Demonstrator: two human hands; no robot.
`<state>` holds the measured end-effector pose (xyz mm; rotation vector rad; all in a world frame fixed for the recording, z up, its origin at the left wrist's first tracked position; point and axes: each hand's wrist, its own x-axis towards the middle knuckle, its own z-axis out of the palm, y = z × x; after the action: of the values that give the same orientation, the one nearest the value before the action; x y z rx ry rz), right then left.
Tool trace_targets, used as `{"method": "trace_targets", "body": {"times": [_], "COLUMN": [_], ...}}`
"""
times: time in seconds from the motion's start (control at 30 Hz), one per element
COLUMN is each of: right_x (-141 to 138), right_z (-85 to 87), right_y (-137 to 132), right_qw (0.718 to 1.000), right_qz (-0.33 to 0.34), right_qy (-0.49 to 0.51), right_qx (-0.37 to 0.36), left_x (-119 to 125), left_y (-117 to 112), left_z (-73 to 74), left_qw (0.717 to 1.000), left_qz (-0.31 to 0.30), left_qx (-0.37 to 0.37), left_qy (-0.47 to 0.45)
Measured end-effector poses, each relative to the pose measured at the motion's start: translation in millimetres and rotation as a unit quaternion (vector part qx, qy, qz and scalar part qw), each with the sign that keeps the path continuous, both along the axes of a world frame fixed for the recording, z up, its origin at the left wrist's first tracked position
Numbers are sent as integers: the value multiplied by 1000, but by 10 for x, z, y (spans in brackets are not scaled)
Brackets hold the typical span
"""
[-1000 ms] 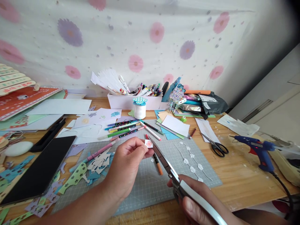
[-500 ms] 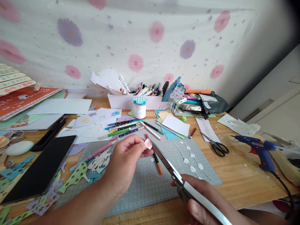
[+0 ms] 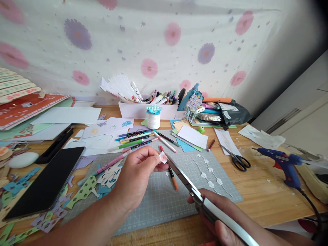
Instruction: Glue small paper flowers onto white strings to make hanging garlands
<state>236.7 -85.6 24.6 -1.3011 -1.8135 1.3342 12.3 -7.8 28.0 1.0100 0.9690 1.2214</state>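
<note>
My left hand (image 3: pixel 138 176) pinches a tiny white paper cutout (image 3: pixel 163 156) with a pink spot, held above the grey cutting mat (image 3: pixel 164 201). My right hand (image 3: pixel 225 222) grips the white handles of a pair of scissors (image 3: pixel 184 177). The scissor blades point up and left, and their tips meet the edge of the small cutout. An orange-tipped marker (image 3: pixel 172 176) lies on the mat just beneath the blades.
Coloured markers (image 3: pixel 138 138), paper scraps (image 3: pixel 102 181), a black tablet (image 3: pixel 46 182), white thread spool (image 3: pixel 153 119), black scissors (image 3: pixel 237 160), a blue glue gun (image 3: pixel 284 164) and a white pen box (image 3: pixel 143 109) crowd the wooden table (image 3: pixel 258 191). White cut chains (image 3: pixel 208 174) lie on the mat.
The scissors have shifted slightly along the cutout's edge, and my right hand has slid a little right. The left hand keeps its pinch on the paper.
</note>
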Motion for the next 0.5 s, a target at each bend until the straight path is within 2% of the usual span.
{"method": "trace_targets", "body": {"times": [0.17, 0.3, 0.5], "right_x": [4, 40, 53], "right_z": [-26, -107, -170], "right_y": [-30, -62, -78], "right_qw": [1000, 999, 997], "right_qz": [-4, -3, 37], "right_qy": [-15, -23, -37], "right_qx": [4, -22, -53], "left_x": [4, 2, -2], "left_y": [-3, 3, 7], "left_z": [16, 17, 9], "left_qw": [1000, 1000, 1000], "left_qz": [-2, -3, -3], "left_qx": [0, 5, 11], "left_qy": [0, 3, 9]}}
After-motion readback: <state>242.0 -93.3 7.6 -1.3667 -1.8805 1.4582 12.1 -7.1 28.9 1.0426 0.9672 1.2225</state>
